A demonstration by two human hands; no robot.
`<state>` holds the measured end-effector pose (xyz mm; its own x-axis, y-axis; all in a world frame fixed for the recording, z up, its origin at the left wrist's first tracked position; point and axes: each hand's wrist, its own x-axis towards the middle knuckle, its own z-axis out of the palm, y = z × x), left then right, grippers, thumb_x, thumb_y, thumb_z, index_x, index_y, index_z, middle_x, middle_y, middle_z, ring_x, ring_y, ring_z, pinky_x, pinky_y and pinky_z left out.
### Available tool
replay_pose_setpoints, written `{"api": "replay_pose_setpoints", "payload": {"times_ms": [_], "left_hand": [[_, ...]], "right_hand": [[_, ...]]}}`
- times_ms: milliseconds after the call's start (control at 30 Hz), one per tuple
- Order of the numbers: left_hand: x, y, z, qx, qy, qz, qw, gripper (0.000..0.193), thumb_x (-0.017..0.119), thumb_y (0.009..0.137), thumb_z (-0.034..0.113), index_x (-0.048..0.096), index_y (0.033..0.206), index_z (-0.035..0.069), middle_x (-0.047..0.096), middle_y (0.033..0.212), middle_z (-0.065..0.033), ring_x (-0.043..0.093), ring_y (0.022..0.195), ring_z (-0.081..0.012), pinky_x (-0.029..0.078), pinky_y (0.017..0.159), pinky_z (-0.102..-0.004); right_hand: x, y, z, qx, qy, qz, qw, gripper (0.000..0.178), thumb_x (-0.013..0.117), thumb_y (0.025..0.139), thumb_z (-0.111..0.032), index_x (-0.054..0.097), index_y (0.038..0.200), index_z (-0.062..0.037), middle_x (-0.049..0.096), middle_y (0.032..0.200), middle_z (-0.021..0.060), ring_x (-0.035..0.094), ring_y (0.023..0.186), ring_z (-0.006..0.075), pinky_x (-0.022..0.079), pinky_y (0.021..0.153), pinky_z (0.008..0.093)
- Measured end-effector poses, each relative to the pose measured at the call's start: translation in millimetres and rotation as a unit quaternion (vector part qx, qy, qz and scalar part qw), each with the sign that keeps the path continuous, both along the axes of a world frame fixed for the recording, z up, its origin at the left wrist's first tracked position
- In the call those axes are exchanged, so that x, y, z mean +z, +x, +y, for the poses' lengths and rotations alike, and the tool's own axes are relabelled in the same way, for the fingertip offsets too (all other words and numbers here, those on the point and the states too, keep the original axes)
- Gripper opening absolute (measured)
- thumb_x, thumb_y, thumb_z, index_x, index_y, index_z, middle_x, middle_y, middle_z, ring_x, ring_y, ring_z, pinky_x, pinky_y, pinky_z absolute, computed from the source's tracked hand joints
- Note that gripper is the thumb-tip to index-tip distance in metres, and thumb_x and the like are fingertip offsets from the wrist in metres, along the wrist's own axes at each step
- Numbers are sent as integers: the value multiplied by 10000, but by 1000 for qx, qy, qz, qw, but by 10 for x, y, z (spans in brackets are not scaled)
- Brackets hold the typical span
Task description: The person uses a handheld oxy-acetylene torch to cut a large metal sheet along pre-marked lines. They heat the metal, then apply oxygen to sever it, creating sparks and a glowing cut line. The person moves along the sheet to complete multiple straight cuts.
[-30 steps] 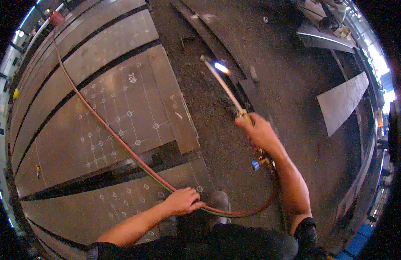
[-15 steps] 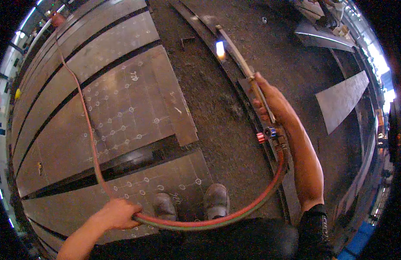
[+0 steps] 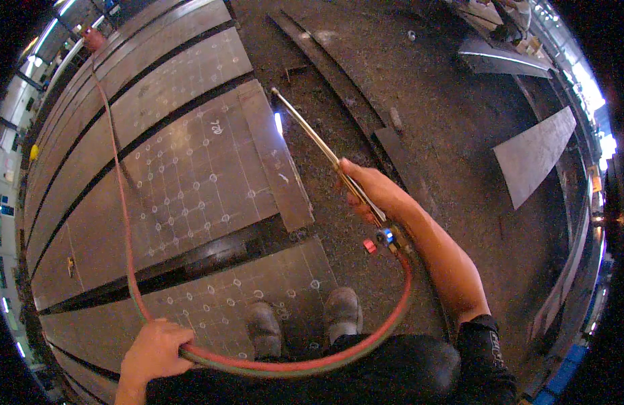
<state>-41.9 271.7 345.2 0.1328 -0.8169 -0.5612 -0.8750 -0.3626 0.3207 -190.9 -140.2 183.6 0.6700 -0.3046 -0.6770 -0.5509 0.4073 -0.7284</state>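
My right hand [image 3: 372, 191] is closed round the handle of a long brass-coloured cutting torch [image 3: 310, 130], with red and blue valve knobs at its rear end. A bright bluish-white flame [image 3: 279, 124] shows at the torch's far tip, close to the edge of a marked steel plate [image 3: 190, 182]. From the torch's rear a red and green twin hose [image 3: 305, 366] curves down in front of my knees. My left hand [image 3: 156, 351] grips that hose at lower left; beyond it the hose runs away over the plates.
Several steel plates with chalk circles and lines lie at left, with dark gaps between them. My shoes [image 3: 343, 310] are by the nearest plate. Long steel strips [image 3: 332, 67] lie on the dirt floor, and a pale tapered plate [image 3: 536, 156] at right. Another person [image 3: 513, 19] is at top right.
The lit torch has swung left, from over the steel strips toward the marked plate's edge. My left hand has shifted slightly left and down, still gripping the hose.
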Motion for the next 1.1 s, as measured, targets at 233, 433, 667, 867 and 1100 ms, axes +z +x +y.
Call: {"api": "replay_pose_setpoints", "payload": {"times_ms": [233, 433, 667, 867, 1100], "left_hand": [[-210, 130, -77, 24, -10, -26, 999, 220, 694, 565, 167, 598, 743, 80, 622, 696, -115, 615, 713, -331, 483, 688, -420], [-75, 126, -103, 5, -21, 64, 998, 227, 674, 550, 147, 607, 754, 73, 620, 699, -121, 610, 716, -342, 481, 696, -437], [99, 248, -149, 55, 43, -22, 997, 231, 684, 610, 185, 635, 805, 71, 650, 776, -143, 623, 758, -363, 488, 726, -442], [299, 25, -170, 52, 12, -42, 998, 464, 735, 709, 475, 646, 851, 42, 668, 825, -155, 639, 780, -369, 500, 709, -455], [-114, -47, 110, 194, 46, -6, 980, 554, 645, 811, 556, 631, 902, 9, 648, 790, -178, 631, 790, -384, 492, 723, -469]], "right_hand": [[18, 220, -337, 0, -50, -61, 997, 500, 439, 930, -621, 543, 902, -132, 422, 562, -45, 387, 374, 68, 325, 325, 234], [545, -506, 28, 89, -42, 86, 991, 590, 465, 890, -673, 588, 913, -97, 453, 538, -31, 410, 362, 85, 341, 320, 251], [754, -73, -555, -44, -104, -2, 994, 616, 435, 864, -724, 553, 865, -120, 493, 558, -20, 477, 384, 93, 392, 320, 249], [402, 771, -1237, -193, 13, -211, 958, 624, 483, 845, -710, 525, 937, -95, 536, 664, 52, 490, 457, 132, 418, 389, 277], [-411, 1374, -619, -203, 93, -205, 953, 589, 494, 865, -667, 515, 967, -87, 489, 678, 25, 398, 448, 94, 346, 386, 245]]}}
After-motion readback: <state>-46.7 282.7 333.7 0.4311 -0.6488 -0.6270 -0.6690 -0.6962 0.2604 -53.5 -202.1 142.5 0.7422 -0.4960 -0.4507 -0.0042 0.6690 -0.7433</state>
